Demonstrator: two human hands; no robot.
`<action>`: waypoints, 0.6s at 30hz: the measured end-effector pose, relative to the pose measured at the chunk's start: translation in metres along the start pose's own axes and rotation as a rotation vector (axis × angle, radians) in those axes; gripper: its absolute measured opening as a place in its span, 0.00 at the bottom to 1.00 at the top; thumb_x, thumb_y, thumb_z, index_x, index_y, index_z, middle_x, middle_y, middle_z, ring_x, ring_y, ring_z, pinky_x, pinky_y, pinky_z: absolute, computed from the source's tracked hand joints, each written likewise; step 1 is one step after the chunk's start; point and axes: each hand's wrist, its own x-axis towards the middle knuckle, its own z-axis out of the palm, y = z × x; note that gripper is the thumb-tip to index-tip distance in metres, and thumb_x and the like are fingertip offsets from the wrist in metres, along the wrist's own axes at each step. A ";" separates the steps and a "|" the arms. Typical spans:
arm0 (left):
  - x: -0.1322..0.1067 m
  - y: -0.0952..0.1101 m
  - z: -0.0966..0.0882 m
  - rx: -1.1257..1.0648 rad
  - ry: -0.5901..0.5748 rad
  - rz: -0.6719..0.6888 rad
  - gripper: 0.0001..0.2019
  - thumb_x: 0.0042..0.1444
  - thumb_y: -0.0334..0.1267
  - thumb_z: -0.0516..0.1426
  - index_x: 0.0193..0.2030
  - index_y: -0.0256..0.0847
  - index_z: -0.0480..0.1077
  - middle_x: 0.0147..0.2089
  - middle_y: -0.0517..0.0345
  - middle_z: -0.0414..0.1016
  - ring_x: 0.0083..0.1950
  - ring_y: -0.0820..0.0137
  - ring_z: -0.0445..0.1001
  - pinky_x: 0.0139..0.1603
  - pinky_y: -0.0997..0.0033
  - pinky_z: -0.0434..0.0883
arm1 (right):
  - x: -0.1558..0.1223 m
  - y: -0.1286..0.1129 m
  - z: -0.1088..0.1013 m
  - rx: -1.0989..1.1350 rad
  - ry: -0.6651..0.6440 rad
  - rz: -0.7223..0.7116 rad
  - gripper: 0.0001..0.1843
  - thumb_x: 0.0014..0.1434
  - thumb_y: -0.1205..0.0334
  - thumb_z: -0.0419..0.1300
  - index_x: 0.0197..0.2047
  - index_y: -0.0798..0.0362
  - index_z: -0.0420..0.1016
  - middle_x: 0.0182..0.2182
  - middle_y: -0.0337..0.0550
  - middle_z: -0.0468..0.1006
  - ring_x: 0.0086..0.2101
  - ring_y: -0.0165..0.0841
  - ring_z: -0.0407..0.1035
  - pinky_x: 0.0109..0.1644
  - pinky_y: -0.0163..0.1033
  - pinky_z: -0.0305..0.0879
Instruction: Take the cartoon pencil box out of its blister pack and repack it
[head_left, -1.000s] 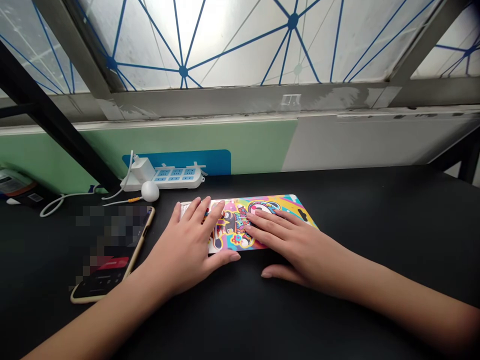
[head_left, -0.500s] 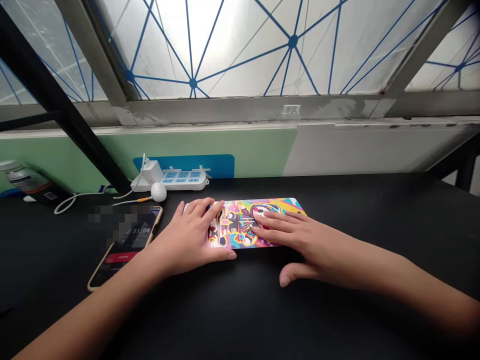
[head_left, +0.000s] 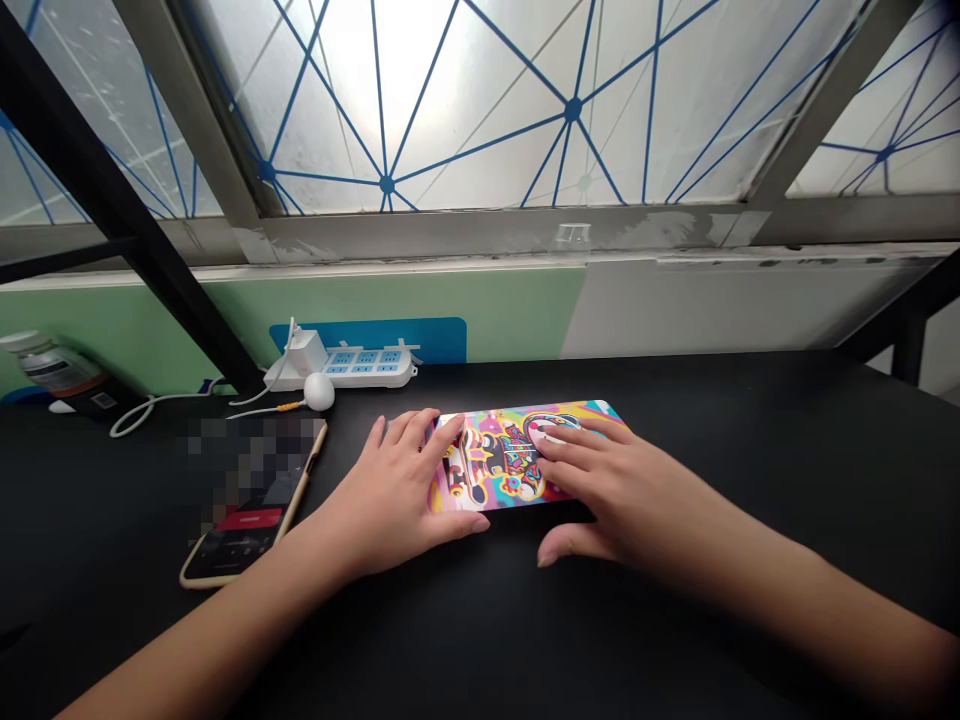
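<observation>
A flat, rectangular, colourfully printed case with a cartoon figure lies on the black table, its right end turned slightly away from me. My left hand grips its left end, the thumb along the near edge and the index finger at the far edge. The other left fingers reach past that end. My right hand rests palm down over the right part, fingers stretched across the print and thumb apart, off the near edge. Both hands hide portions of the case. What is inside it, if anything, cannot be seen.
A phone lies left of my left forearm. Behind it are a white power strip with a plugged-in charger, a round white piece and cables. A bottle stands far left, near a black metal post.
The case has slid slightly right and turned a little, its right end swinging away from me. My left hand moved right with it; my right thumb shifted left. The view moved slightly too.
</observation>
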 end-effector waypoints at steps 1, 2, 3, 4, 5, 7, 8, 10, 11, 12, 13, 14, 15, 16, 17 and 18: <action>0.000 0.000 0.001 0.000 -0.002 0.002 0.51 0.57 0.72 0.55 0.78 0.41 0.50 0.76 0.36 0.56 0.76 0.43 0.54 0.72 0.31 0.51 | 0.003 -0.006 0.006 -0.008 0.007 -0.021 0.42 0.61 0.29 0.56 0.59 0.58 0.78 0.63 0.59 0.73 0.62 0.58 0.67 0.66 0.66 0.62; 0.000 0.000 0.002 0.001 -0.004 0.004 0.51 0.58 0.72 0.54 0.78 0.41 0.50 0.76 0.37 0.56 0.76 0.44 0.53 0.72 0.31 0.51 | 0.006 -0.011 0.011 -0.009 -0.007 -0.047 0.45 0.60 0.29 0.57 0.65 0.59 0.73 0.68 0.59 0.67 0.65 0.59 0.63 0.67 0.68 0.60; 0.000 -0.001 0.003 0.004 -0.004 0.006 0.50 0.58 0.71 0.54 0.78 0.41 0.49 0.77 0.37 0.55 0.77 0.45 0.53 0.72 0.30 0.50 | 0.010 -0.015 0.016 -0.005 -0.036 -0.070 0.49 0.59 0.29 0.58 0.69 0.59 0.66 0.71 0.57 0.61 0.68 0.59 0.58 0.68 0.70 0.58; 0.000 -0.001 0.003 0.010 -0.004 0.007 0.50 0.59 0.71 0.54 0.78 0.41 0.49 0.77 0.38 0.55 0.77 0.45 0.52 0.72 0.29 0.49 | 0.013 -0.018 0.020 0.001 -0.073 -0.084 0.52 0.58 0.29 0.59 0.73 0.58 0.60 0.73 0.56 0.57 0.70 0.60 0.53 0.68 0.72 0.56; 0.000 -0.002 0.004 0.016 -0.003 0.009 0.49 0.59 0.71 0.53 0.78 0.42 0.49 0.77 0.38 0.54 0.78 0.45 0.51 0.72 0.28 0.48 | 0.015 -0.020 0.021 0.008 -0.108 -0.086 0.54 0.57 0.29 0.60 0.74 0.58 0.57 0.73 0.55 0.53 0.71 0.60 0.50 0.68 0.73 0.56; 0.000 -0.002 0.005 0.024 -0.011 0.009 0.49 0.60 0.72 0.52 0.78 0.41 0.48 0.79 0.38 0.51 0.78 0.45 0.49 0.72 0.26 0.46 | 0.018 -0.020 0.019 0.039 -0.176 -0.070 0.55 0.57 0.30 0.61 0.76 0.55 0.53 0.74 0.53 0.51 0.72 0.60 0.46 0.69 0.73 0.54; 0.000 -0.002 0.005 0.026 -0.021 0.007 0.50 0.60 0.72 0.51 0.79 0.41 0.47 0.79 0.38 0.49 0.79 0.44 0.47 0.72 0.26 0.45 | 0.018 -0.019 0.015 0.068 -0.209 -0.057 0.55 0.57 0.29 0.61 0.76 0.54 0.53 0.74 0.52 0.51 0.72 0.59 0.45 0.70 0.72 0.53; 0.000 -0.001 0.005 0.027 -0.041 0.001 0.51 0.59 0.73 0.50 0.79 0.40 0.46 0.79 0.39 0.47 0.79 0.43 0.46 0.72 0.25 0.45 | 0.016 -0.012 0.004 0.139 -0.268 -0.028 0.55 0.57 0.28 0.59 0.76 0.50 0.52 0.74 0.50 0.50 0.72 0.57 0.46 0.70 0.70 0.53; 0.001 -0.001 0.004 0.027 -0.046 -0.004 0.51 0.59 0.73 0.50 0.79 0.40 0.46 0.80 0.40 0.47 0.79 0.43 0.47 0.72 0.25 0.45 | 0.014 -0.008 -0.002 0.174 -0.287 -0.012 0.54 0.57 0.27 0.58 0.76 0.48 0.52 0.74 0.49 0.51 0.72 0.57 0.47 0.71 0.69 0.53; 0.001 0.000 0.004 0.029 -0.050 -0.010 0.51 0.59 0.73 0.50 0.79 0.40 0.45 0.80 0.40 0.46 0.79 0.42 0.47 0.72 0.25 0.46 | 0.010 -0.002 -0.007 0.204 -0.297 0.005 0.53 0.57 0.26 0.57 0.76 0.46 0.52 0.74 0.48 0.52 0.71 0.56 0.48 0.71 0.68 0.54; 0.001 0.000 0.004 0.031 -0.050 -0.016 0.52 0.59 0.74 0.50 0.79 0.40 0.45 0.80 0.40 0.46 0.79 0.42 0.47 0.72 0.25 0.46 | 0.006 0.004 -0.012 0.225 -0.301 0.022 0.52 0.57 0.25 0.57 0.76 0.44 0.53 0.74 0.47 0.53 0.71 0.55 0.50 0.70 0.67 0.55; 0.001 0.000 0.004 0.035 -0.048 -0.019 0.52 0.59 0.74 0.50 0.79 0.40 0.45 0.80 0.40 0.46 0.79 0.42 0.47 0.72 0.25 0.46 | 0.001 0.011 -0.016 0.235 -0.301 0.038 0.51 0.58 0.26 0.57 0.75 0.43 0.55 0.73 0.46 0.55 0.70 0.55 0.52 0.70 0.66 0.56; 0.001 0.000 0.004 0.039 -0.047 -0.020 0.52 0.59 0.74 0.49 0.79 0.41 0.45 0.80 0.40 0.46 0.79 0.42 0.48 0.72 0.25 0.47 | -0.003 0.017 -0.020 0.238 -0.298 0.050 0.49 0.58 0.26 0.58 0.74 0.42 0.58 0.72 0.46 0.58 0.70 0.55 0.54 0.70 0.64 0.57; 0.001 0.000 0.004 0.044 -0.046 -0.018 0.52 0.58 0.74 0.49 0.79 0.41 0.45 0.80 0.40 0.46 0.79 0.42 0.48 0.72 0.26 0.47 | -0.008 0.023 -0.022 0.236 -0.295 0.059 0.47 0.58 0.27 0.59 0.73 0.42 0.62 0.71 0.46 0.62 0.69 0.54 0.57 0.69 0.63 0.59; 0.002 -0.001 0.004 0.051 -0.045 -0.015 0.52 0.58 0.75 0.49 0.79 0.41 0.46 0.80 0.40 0.46 0.79 0.42 0.48 0.72 0.26 0.47 | -0.011 0.028 -0.024 0.229 -0.289 0.066 0.44 0.58 0.28 0.60 0.71 0.41 0.66 0.69 0.45 0.66 0.68 0.54 0.59 0.68 0.61 0.61; 0.002 -0.001 0.003 0.060 -0.044 -0.009 0.51 0.58 0.75 0.49 0.79 0.41 0.47 0.79 0.40 0.47 0.79 0.42 0.48 0.72 0.26 0.48 | -0.013 0.032 -0.025 0.219 -0.278 0.073 0.42 0.57 0.28 0.61 0.68 0.42 0.70 0.67 0.45 0.70 0.67 0.53 0.61 0.67 0.60 0.62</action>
